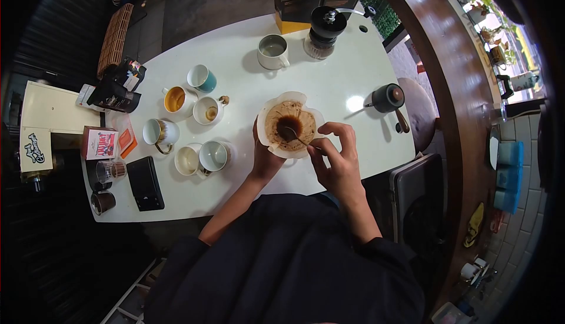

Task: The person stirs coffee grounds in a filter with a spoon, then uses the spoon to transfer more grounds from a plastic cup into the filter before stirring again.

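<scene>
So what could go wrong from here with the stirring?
The spoon in the right hand could snag or tear the paper filter. Wet coffee grounds might slop over if the left hand, at the filter's side, lets it tilt. That forearm could also knock the nearest cup if it swings outward.

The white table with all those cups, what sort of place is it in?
Probably a café: the white table holds ceramic cups and a black hand-cranked coffee grinder, and the right hand dips a thin spoon into brown coffee in a cream paper filter.
</scene>
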A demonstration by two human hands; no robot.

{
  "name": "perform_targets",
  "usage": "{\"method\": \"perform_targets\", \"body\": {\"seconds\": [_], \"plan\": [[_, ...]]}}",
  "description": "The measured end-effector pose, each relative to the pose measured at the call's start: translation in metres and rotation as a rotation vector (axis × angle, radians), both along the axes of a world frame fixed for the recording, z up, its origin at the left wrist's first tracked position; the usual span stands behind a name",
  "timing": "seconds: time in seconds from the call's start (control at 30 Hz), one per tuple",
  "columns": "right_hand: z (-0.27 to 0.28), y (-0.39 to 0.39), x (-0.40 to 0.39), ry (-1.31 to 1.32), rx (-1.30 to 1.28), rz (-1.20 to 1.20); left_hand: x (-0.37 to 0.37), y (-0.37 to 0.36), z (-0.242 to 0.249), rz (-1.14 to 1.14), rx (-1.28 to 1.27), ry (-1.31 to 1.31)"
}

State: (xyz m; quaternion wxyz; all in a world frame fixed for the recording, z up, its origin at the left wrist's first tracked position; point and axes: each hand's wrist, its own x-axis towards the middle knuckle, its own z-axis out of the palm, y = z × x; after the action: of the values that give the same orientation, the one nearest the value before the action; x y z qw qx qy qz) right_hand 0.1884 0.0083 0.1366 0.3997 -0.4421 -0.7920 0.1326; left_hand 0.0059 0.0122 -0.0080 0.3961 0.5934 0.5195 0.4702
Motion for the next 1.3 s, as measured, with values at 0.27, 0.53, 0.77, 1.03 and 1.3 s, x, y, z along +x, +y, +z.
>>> {"method": "perform_targets", "body": {"seconds": [0.27, 0.53, 0.77, 1.03, 1.3], "plan": [[0.006, -0.002, -0.004, 0.083, -0.011, -0.017, 0.003, 0.000, 0.013, 0.018, 0.078, 0.047], [0.000, 0.007, -0.009, 0.030, -0.074, -0.025, 0.003, -0.001, 0.012, 0.001, 0.062, 0.039], [0.004, 0.007, 0.001, -0.004, -0.032, -0.071, 0.001, 0.000, 0.012, -0.020, 0.111, 0.152], [0.004, 0.005, -0.001, -0.145, 0.018, -0.035, 0.001, 0.000, 0.005, -0.001, 0.027, 0.050], [0.000, -0.001, -0.007, -0.112, -0.015, -0.030, -0.001, 0.000, -0.002, -0.026, -0.009, 0.010]]}}
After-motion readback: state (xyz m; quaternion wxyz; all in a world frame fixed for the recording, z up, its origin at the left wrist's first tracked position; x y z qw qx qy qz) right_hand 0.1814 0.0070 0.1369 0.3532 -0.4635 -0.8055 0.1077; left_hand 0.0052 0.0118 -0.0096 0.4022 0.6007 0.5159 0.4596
